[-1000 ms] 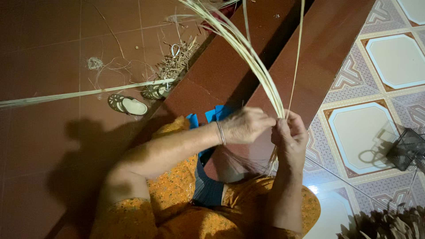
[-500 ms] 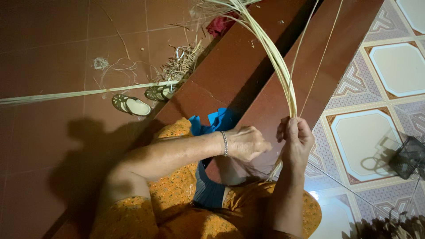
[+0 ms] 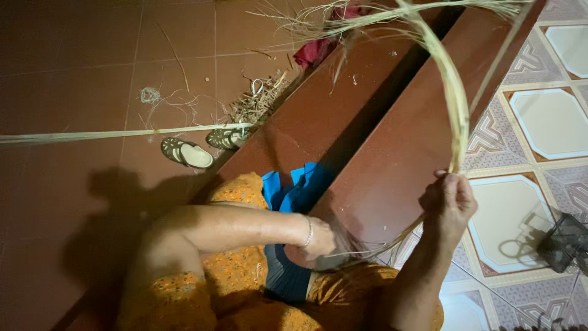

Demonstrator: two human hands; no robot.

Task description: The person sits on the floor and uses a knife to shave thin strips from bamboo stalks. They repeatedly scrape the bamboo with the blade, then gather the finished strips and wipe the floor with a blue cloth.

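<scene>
Right hand (image 3: 449, 199) grips the fibre bundle (image 3: 456, 104) in a closed fist, held high so the long strands arc far and left over the red steps (image 3: 367, 141). My left hand (image 3: 317, 240) presses the bundle's near ends against my lap, fingers curled shut on them. Far left, sandals (image 3: 187, 152) lie beside a heap of scraps (image 3: 254, 104). At right, a dark wire basket (image 3: 563, 242); its contents I cannot tell.

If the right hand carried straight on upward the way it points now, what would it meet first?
Probably only the bundle of pale fibre strands that the right hand already grips; beyond that the way looks free, though depth is unclear.
</scene>
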